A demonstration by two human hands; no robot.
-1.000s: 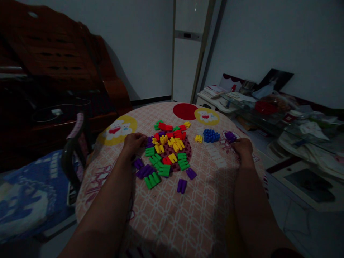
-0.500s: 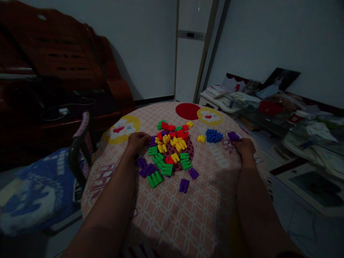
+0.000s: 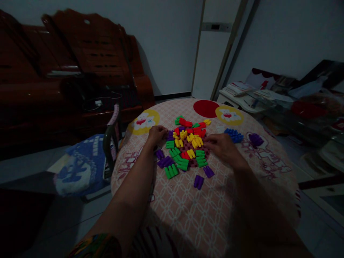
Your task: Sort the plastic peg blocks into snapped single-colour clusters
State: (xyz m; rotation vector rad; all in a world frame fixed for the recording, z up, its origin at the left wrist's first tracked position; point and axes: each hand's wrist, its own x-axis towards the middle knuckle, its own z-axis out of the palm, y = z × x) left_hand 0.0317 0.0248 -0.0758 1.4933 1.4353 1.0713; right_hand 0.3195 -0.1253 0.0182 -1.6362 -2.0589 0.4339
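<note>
Red, yellow, green and purple plastic blocks (image 3: 176, 154) are scattered over the middle of a patterned tablecloth (image 3: 188, 211), some touching and some lying apart. The left hand (image 3: 158, 135) is placed at their left edge, fingers bent beside a purple block (image 3: 171, 135), and the right hand (image 3: 221, 145) is held at their right edge, fingers extended toward yellow blocks (image 3: 198, 141); whether anything is pinched by either cannot be determined. Blue blocks (image 3: 234, 135) are grouped just beyond the right hand, a purple cluster (image 3: 256, 139) is set farther right, and a wooden bench (image 3: 94, 46) is seen behind at left.
</note>
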